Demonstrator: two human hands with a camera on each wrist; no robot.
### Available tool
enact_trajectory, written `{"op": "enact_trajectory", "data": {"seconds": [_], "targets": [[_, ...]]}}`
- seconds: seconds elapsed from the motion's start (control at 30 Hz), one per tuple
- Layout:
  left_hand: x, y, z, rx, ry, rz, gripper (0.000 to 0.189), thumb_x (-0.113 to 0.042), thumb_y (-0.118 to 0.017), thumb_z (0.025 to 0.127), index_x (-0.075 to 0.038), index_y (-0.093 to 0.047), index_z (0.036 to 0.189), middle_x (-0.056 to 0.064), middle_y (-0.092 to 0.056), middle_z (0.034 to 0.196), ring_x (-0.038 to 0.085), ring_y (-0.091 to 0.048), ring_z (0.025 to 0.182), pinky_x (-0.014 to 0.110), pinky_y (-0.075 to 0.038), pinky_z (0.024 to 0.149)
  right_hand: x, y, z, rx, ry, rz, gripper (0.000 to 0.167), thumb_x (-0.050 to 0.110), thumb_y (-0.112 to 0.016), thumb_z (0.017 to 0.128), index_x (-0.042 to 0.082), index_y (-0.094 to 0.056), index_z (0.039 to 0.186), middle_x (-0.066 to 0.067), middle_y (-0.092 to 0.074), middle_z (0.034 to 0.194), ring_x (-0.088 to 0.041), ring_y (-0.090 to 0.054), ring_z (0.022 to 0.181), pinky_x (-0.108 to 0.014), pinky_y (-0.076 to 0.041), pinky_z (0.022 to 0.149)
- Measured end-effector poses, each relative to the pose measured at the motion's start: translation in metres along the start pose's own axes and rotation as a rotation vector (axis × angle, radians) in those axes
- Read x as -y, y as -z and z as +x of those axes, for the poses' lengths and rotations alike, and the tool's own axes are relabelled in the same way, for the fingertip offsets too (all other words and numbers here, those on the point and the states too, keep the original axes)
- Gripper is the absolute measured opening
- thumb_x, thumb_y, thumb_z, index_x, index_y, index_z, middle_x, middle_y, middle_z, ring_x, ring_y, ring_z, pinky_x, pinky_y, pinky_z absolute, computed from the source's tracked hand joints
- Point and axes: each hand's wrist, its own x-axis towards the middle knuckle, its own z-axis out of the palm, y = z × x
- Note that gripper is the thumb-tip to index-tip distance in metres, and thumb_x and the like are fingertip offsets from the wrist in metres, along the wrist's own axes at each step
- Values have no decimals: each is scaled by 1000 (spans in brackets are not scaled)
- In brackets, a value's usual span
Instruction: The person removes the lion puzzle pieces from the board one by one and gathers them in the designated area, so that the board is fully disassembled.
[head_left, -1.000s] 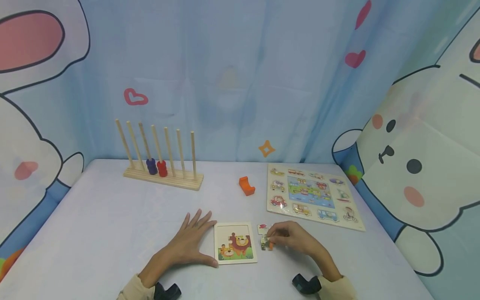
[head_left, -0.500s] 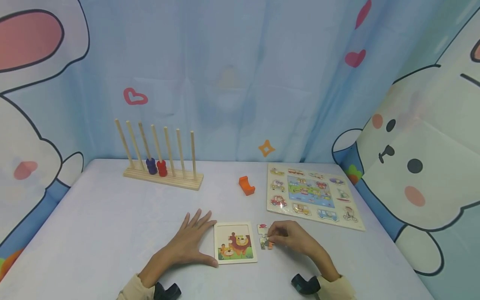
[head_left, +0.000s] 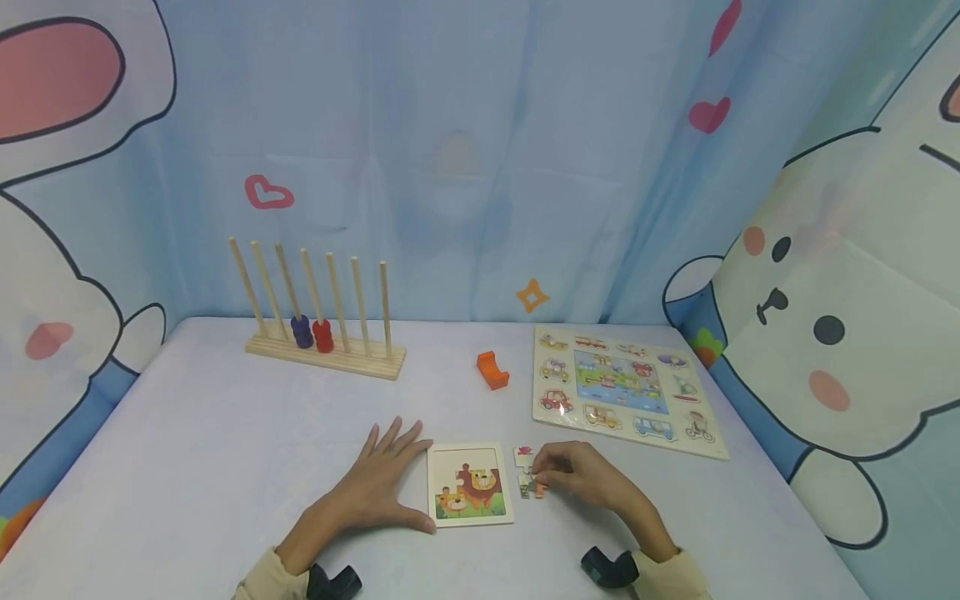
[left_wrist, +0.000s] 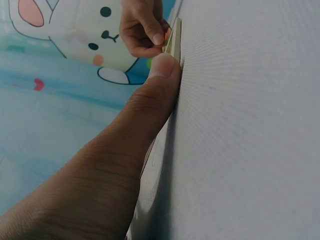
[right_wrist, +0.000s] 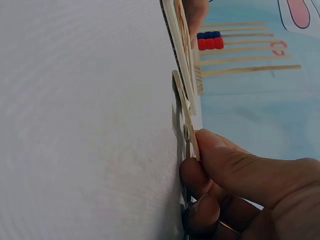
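A small wooden jigsaw tray [head_left: 454, 454] lies on the white table, with a lion and a cub picture partly filled in. My left hand [head_left: 375, 490] rests on the table with spread fingers, its thumb [left_wrist: 163, 65] touching the tray's side. Just right of the tray, my right hand [head_left: 583, 477] pinches a thin jigsaw piece [right_wrist: 191, 127] between thumb and fingers. That piece is seen edge-on in the right wrist view, tilted close to the table. Beside these fingertips lies a loose piece with a pink flower [head_left: 523, 454]; fingers partly hide the pieces here.
At the back left stands a wooden peg rack [head_left: 352, 360] with blue and red beads on two pegs. An orange arched block [head_left: 492, 372] lies behind the tray. A larger vehicle puzzle board [head_left: 622, 383] occupies the back right. A printed curtain [head_left: 465, 167] hangs behind.
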Motion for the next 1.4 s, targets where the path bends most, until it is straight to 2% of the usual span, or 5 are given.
{"op": "enact_trajectory", "data": {"seconds": [0.8, 1.03, 1.27, 1.4], "targets": [[1, 0, -2, -5, 8, -12, 115, -81, -69, 57, -18, -37, 148, 6, -20, 159, 33, -3, 148, 58, 4, 116, 1, 1, 2, 2, -14, -24, 3, 21, -68, 89, 18, -68, 90, 7, -54, 74, -7, -48, 69, -22, -40, 58], [1, 0, -2, -15, -1, -9, 114, -80, -69, 57, -17, -39, 147, 7, -22, 159, 35, -5, 147, 60, 2, 116, 7, 3, 2, -21, -6, 12, 4, 17, -68, 89, 18, -68, 92, 6, -59, 75, -8, -52, 66, -23, -46, 57], [1, 0, 0, -17, 2, -7, 113, -80, -69, 57, -18, -38, 147, 7, -21, 159, 34, -5, 147, 59, 3, 116, 20, -5, 19, -76, 85, 62, 6, 14, -66, 90, 15, -70, 95, 5, -63, 83, -8, -52, 71, -22, -46, 63], [1, -1, 1, -10, 12, 3, 114, -81, -68, 56, -19, -38, 147, 6, -21, 159, 33, -4, 148, 58, 3, 116, 37, -17, 33, -59, 98, 85, 10, 19, -64, 93, 13, -70, 98, 4, -65, 88, -11, -53, 71, -22, -47, 61]]}}
